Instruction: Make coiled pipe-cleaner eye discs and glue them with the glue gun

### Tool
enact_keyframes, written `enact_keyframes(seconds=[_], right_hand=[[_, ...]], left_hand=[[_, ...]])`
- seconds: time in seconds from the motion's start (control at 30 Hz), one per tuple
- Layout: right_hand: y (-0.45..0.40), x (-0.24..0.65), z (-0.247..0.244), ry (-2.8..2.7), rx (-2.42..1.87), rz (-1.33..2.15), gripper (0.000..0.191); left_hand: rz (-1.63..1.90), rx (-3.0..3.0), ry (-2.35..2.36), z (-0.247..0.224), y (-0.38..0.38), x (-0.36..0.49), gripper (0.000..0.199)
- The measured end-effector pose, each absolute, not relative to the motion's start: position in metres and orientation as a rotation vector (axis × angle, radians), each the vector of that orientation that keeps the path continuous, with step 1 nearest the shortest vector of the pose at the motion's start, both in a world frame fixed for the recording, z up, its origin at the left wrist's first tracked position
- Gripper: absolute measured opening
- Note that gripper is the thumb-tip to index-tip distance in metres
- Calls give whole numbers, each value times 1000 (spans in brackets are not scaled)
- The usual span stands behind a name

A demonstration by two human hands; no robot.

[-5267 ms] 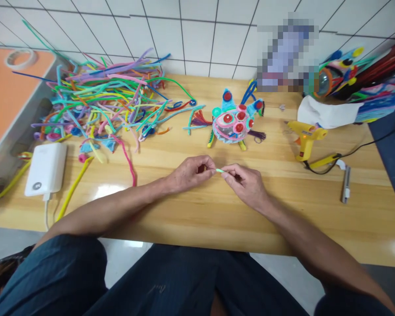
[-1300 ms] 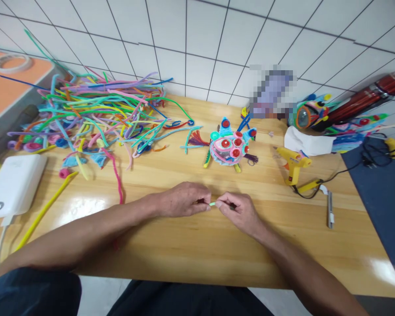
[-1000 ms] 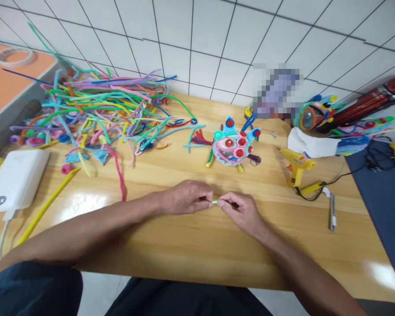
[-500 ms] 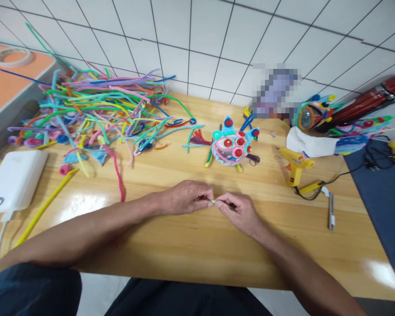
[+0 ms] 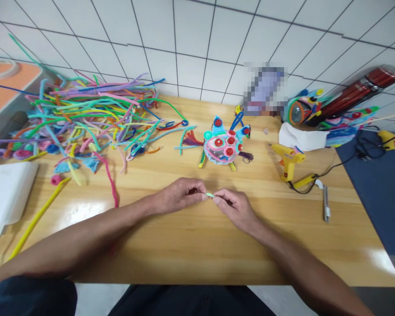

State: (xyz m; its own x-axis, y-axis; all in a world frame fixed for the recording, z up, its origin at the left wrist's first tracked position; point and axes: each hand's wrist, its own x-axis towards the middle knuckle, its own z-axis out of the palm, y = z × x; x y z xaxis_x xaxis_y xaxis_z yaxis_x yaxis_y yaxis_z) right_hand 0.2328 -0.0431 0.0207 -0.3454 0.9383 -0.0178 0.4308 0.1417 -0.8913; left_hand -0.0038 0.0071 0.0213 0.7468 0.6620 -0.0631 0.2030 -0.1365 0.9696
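A small light-green piece (image 5: pixel 210 195) spans the gap between my two hands above the wooden table (image 5: pixel 184 245). My left hand (image 5: pixel 184 194) pinches its left end with thumb and finger. The other end is pinched in my right hand (image 5: pixel 234 207). Just beyond them stands a colourful figure (image 5: pixel 224 144) with red and pink round parts, blue horn-like tips and tassels; neither hand touches it.
At the left lie a pile of fuzzy stems (image 5: pixel 95 109), a white power bank (image 5: pixel 11 193) and a yellow stem (image 5: pixel 39 217). On the right are a yellow glue gun (image 5: pixel 289 160), a cutter (image 5: pixel 326 204) and a red flask (image 5: pixel 355 94).
More of the green piece shows between my fingertips, which are slightly further apart. The view has shifted a little, moving most things leftward in the picture.
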Motion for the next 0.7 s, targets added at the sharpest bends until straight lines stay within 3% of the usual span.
enact_keyframes(seconds=[0.7], right_hand=[[-43,233,19,-1755,-1303,1202,27]], left_hand=[[579,1430,806,24,11,-4,34]])
